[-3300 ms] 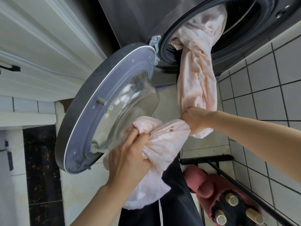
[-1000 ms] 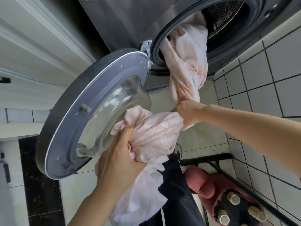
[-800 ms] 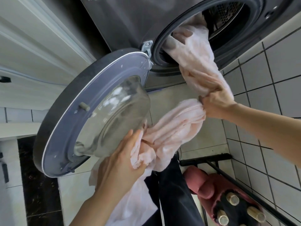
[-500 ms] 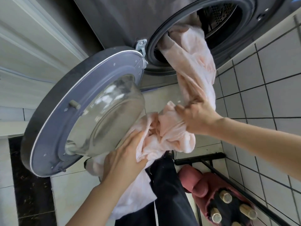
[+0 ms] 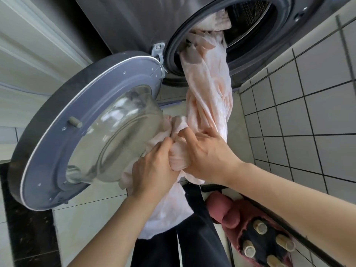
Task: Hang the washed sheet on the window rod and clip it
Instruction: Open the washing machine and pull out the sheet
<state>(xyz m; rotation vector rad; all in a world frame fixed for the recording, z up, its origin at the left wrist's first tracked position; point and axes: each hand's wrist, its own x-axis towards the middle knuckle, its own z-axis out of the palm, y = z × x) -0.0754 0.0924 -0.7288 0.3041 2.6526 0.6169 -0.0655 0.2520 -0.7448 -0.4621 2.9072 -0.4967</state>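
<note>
Pale pink sheet [image 5: 209, 83], wrinkled, bunched, trailing from drum [image 5: 250, 18]

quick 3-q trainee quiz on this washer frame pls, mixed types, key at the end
1. True or false: the pink sheet is fully out of the washer drum.
2. Multiple choice: what does the left hand hold?
A. the washer door
B. a bunch of the sheet
C. nothing
3. Fill in: the right hand grips the sheet right beside the ____ hand.

Key:
1. False. The sheet trails from the drum opening down to the hands.
2. B. The fingers curl round gathered fabric in front of the open door's glass.
3. left. Both hands clutch the same bundle, nearly touching.
</note>
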